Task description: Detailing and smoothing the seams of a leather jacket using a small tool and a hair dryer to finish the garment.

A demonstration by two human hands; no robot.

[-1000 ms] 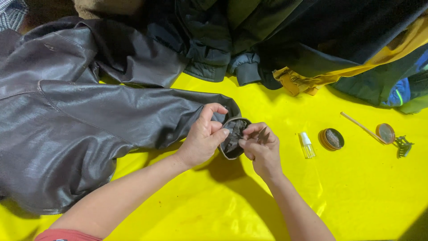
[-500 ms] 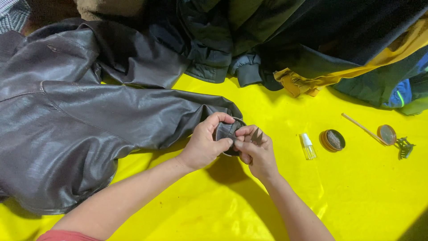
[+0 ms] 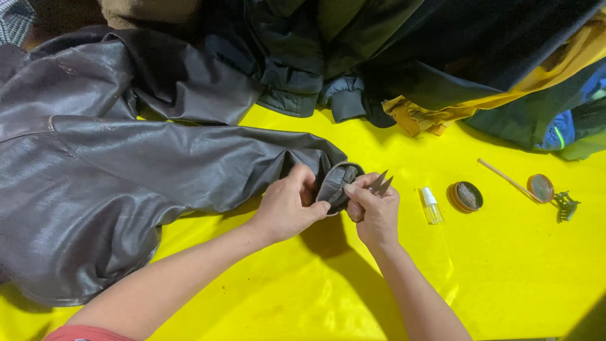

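Looking down from the head camera: the left hand [image 3: 287, 208] pinches the sleeve cuff [image 3: 333, 182] of a dark leather jacket [image 3: 126, 170] on the yellow sheet [image 3: 505, 271]. At its 3 o'clock, the right hand [image 3: 375, 211] grips small snips [image 3: 380, 183], fingers closed. The leather looks supple, slick and weighty; the folded cuff edge seems the surest hold.

A single head-worn camera looks almost straight down from above the person's chest onto a yellow sheet [image 3: 505, 271]. It faces forward and down, at about arm's length. Both forearms come in from the 6 o'clock edge, and the left hand [image 3: 289, 205] and right hand [image 3: 374, 211] meet near the middle. Piled clothing [image 3: 379, 57] fills 12 o'clock. There is no second view to overlap with.
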